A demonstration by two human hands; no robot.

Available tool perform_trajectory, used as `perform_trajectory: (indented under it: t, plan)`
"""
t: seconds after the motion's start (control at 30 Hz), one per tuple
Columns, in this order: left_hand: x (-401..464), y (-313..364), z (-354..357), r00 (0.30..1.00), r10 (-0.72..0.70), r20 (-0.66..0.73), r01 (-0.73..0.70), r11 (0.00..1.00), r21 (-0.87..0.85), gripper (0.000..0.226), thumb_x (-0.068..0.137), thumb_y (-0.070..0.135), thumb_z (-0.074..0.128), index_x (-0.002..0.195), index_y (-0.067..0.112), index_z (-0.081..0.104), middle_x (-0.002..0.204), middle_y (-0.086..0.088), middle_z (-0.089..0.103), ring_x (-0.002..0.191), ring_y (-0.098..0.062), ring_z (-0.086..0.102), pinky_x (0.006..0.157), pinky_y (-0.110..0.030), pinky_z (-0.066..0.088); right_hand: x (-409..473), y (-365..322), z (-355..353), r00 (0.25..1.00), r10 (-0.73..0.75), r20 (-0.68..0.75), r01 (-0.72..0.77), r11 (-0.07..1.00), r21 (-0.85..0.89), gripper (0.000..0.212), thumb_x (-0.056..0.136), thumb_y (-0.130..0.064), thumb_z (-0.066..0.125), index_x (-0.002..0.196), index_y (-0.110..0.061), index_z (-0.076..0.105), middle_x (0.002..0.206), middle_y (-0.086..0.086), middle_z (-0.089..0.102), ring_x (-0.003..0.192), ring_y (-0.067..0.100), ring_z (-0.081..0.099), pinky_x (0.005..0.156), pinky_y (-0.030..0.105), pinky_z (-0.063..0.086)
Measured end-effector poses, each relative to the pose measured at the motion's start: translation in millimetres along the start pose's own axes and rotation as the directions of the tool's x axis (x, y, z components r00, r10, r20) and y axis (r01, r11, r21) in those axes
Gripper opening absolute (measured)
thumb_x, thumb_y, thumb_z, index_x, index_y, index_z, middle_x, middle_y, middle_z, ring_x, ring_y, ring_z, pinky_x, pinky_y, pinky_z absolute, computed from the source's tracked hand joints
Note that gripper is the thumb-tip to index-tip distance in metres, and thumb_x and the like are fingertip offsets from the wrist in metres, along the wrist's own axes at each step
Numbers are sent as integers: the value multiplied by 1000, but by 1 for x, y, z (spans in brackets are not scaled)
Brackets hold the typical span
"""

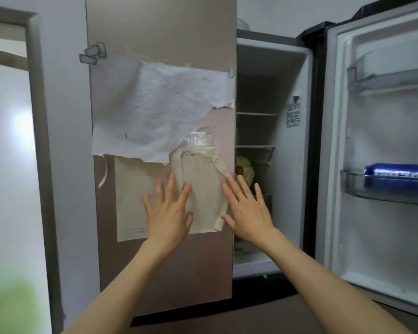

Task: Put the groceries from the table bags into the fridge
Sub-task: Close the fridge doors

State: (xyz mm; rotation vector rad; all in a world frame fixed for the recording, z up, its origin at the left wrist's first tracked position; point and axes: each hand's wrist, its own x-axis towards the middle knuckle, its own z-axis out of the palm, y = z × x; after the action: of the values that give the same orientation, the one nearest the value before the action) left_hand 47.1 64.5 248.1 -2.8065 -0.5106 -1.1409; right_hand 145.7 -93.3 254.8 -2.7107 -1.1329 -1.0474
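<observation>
I face a two-door fridge. Its left door (159,266) is closed, brown, with torn papers (155,109) stuck on it. Its right door (381,237) is swung wide open. My left hand (168,214) is spread open, flat against the papers on the closed door. My right hand (247,212) is open too, fingers apart, at the edge of the closed door in front of the open compartment (263,131). Inside, a pale green cabbage (245,168) lies on a shelf. A blue can (396,175) lies in the open door's shelf. No bags are in view.
Wire shelves (255,114) cross the fridge interior. A clear upper door bin (386,78) sits on the open door. A grey door frame (38,131) stands at the left, with a green blur at the bottom left corner.
</observation>
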Motion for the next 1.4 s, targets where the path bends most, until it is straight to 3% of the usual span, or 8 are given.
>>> perform_trajectory:
  t: [0.17, 0.3, 0.37, 0.6, 0.83, 1.1, 1.23, 1.4]
  plan:
    - [-15, 42, -15, 985, 49, -167, -92, 962, -259, 57, 91, 26, 50, 143, 29, 28, 157, -7, -12, 142, -30, -18, 114, -52, 1, -39, 43, -29, 991, 96, -93, -95, 995, 9, 65, 96, -39, 39, 149, -17, 9, 158, 6, 3, 146, 22, -2, 115, 47, -3]
    - [-13, 114, -17, 974, 172, -146, -217, 888, -405, 54, 92, 26, 49, 143, 25, 31, 157, -7, 0, 144, -28, -9, 117, -47, 6, -78, 105, -55, 956, 138, -260, -177, 975, -132, 62, 77, -28, 69, 131, -6, 49, 137, 17, 49, 131, 33, 43, 107, 56, 26]
    - [-17, 154, -14, 956, 273, -105, -290, 848, -444, 55, 93, 28, 45, 145, 26, 25, 158, -4, -2, 144, -24, -11, 117, -47, 6, -98, 140, -68, 940, 178, -291, -237, 954, -182, 59, 71, -25, 74, 123, -3, 55, 127, 18, 57, 121, 34, 52, 101, 58, 33]
    - [-9, 274, -20, 902, 430, -37, -392, 779, -491, 67, 95, 28, 43, 148, 27, 2, 155, 2, -18, 142, -18, -20, 115, -43, -5, -154, 243, -95, 907, 260, -330, -343, 912, -225, 45, 70, -20, 69, 110, -1, 61, 105, 16, 66, 100, 33, 63, 99, 58, 36]
    - [0, 359, -15, 843, 537, 31, -489, 789, -372, 76, 95, 26, 42, 148, 19, -12, 156, 1, -18, 142, -18, -20, 111, -47, -14, -172, 275, -101, 927, 323, -192, -347, 932, -106, 44, 90, -22, 51, 131, -11, 44, 135, 7, 49, 126, 24, 45, 115, 47, 11]
    - [1, 350, -21, 866, 490, -97, -493, 808, -324, 69, 92, 27, 45, 148, 25, 6, 153, -1, 14, 143, -18, 8, 114, -50, -5, -173, 256, -98, 898, 346, -272, -356, 934, 10, 36, 86, -18, 55, 122, -11, 54, 125, 7, 57, 118, 26, 51, 110, 58, 17]
    - [1, 317, -20, 878, 459, -139, -477, 803, -357, 65, 92, 34, 46, 146, 30, 11, 153, 4, 17, 143, -14, 11, 114, -52, -2, -171, 235, -100, 923, 190, -334, -212, 977, -32, 42, 82, -19, 60, 123, -11, 56, 119, 7, 62, 112, 27, 57, 108, 59, 23]
    - [4, 271, -21, 910, 397, -123, -406, 786, -466, 61, 90, 29, 51, 143, 30, 20, 152, 7, 23, 142, -12, 15, 116, -54, 5, -164, 206, -108, 947, -7, -322, -55, 982, -181, 47, 83, -27, 44, 125, -9, 55, 128, 12, 58, 123, 28, 52, 108, 58, 28]
